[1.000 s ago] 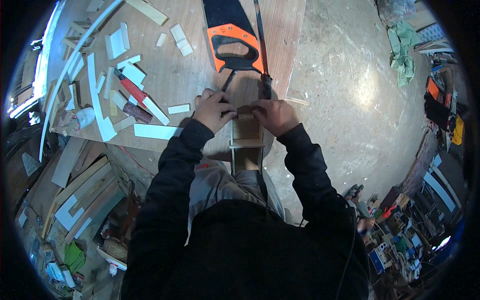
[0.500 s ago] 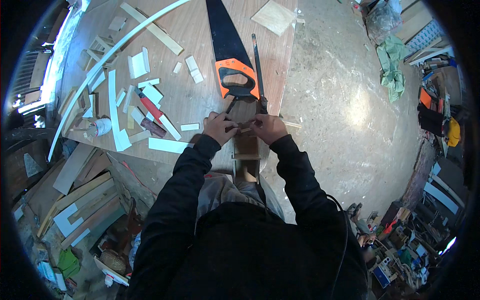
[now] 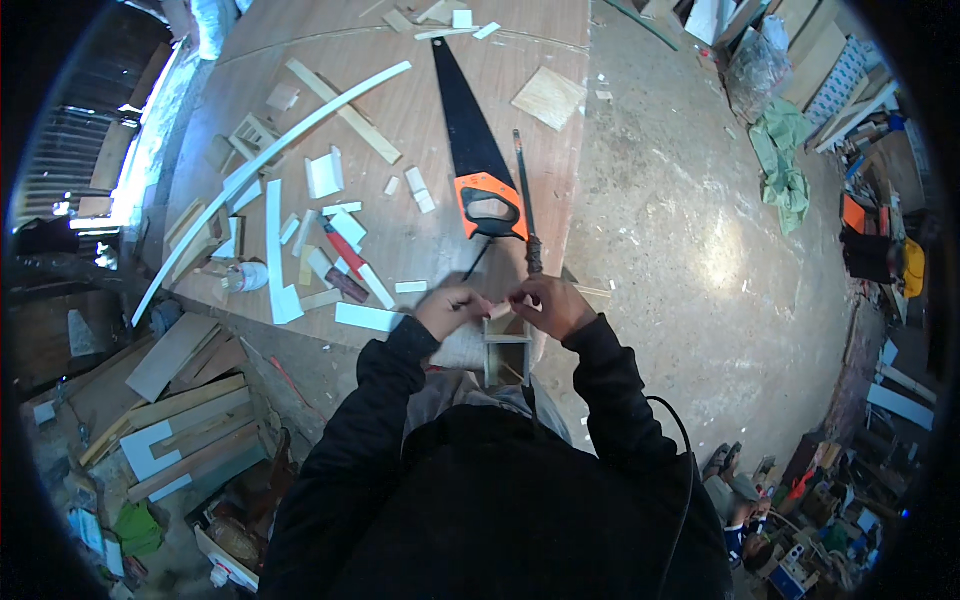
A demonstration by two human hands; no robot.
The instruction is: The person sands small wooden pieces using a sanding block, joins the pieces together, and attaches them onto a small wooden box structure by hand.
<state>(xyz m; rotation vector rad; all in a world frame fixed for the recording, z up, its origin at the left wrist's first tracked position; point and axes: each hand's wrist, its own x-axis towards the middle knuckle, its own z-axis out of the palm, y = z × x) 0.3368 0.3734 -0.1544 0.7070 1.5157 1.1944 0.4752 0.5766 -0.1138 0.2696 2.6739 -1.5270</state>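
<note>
At the near edge of the table, my left hand (image 3: 452,312) and my right hand (image 3: 556,306) meet, fingers pinched around a small wooden strip (image 3: 500,311). Just below the strip is a small wooden frame (image 3: 508,340) with crosspieces, close to my lap. Beyond my fingers lies a handsaw (image 3: 488,200) with an orange and black handle, its blade pointing away. Alongside it on the right is a thin dark blade (image 3: 524,185) with a wrapped grip near my right hand. My fingertips partly cover the strip.
Left on the table (image 3: 400,130) are a long curved white strip (image 3: 270,152), a red-handled tool (image 3: 343,248), a small jar (image 3: 246,277) and several wood offcuts. A square board (image 3: 549,98) lies at the far right. Planks (image 3: 185,420) are stacked on the floor at lower left.
The whole view has shifted, so the table and saw appear lower and slightly to the right. Both hands stay close together, and the small strip is now tilted between them.
</note>
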